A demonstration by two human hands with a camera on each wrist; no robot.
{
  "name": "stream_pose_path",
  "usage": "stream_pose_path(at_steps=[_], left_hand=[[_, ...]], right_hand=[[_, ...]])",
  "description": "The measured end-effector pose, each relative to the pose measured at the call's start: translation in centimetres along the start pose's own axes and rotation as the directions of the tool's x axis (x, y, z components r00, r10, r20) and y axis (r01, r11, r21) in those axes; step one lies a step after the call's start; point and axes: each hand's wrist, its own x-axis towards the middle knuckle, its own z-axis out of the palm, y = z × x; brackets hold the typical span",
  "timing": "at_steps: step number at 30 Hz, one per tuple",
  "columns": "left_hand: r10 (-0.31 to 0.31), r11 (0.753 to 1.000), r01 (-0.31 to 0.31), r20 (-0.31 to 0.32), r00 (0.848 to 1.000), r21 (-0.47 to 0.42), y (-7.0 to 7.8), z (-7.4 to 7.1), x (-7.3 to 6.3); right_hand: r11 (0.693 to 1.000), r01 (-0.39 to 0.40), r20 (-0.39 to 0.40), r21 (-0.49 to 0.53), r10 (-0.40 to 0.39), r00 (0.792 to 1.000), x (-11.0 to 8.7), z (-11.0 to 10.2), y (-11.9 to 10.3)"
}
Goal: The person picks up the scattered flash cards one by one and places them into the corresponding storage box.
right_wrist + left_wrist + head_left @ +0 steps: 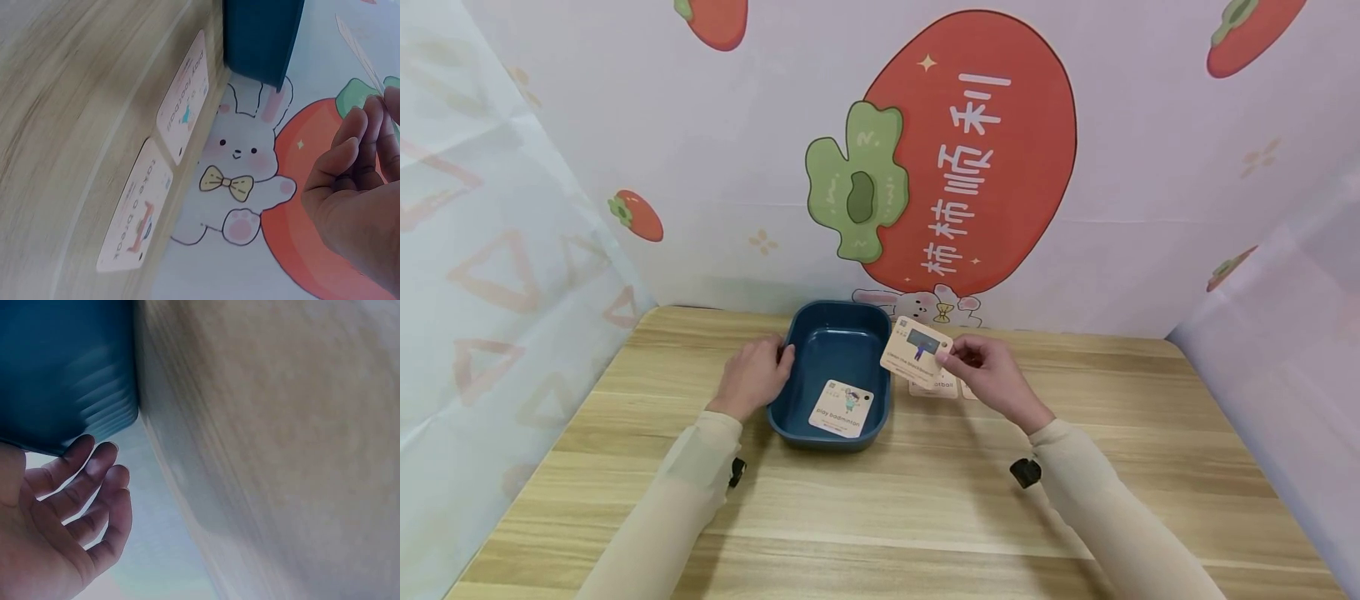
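Pinching blackboard card (912, 353), right grip (992, 372) (football card (946, 388) part-hidden), left grip (751, 377) holding tray (835, 350).

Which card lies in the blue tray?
The badminton card; the right hand holds the blackboard card, while the football card and break card lie outside.

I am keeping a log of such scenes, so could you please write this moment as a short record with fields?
Left hand: left hand grips the tray's left rim
Right hand: right hand pinches the blackboard card
Held card position: raised above the table, near the tray's right rim
Container: blue tray
In tray: "play badminton" card
On table: "play football" card and "take a break" card, side by side
Surface: wood-grain table
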Motion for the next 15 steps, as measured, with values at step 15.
stream_pose_path(at_steps=[15], left_hand=[[0.000, 1.000, 0.000, 0.000, 1.000, 0.000, 0.0, 0.0, 0.0]], right_hand=[[0.998, 0.054, 0.030, 0.041, -0.056, 0.998, 0.9, 2.6, -1.0]])
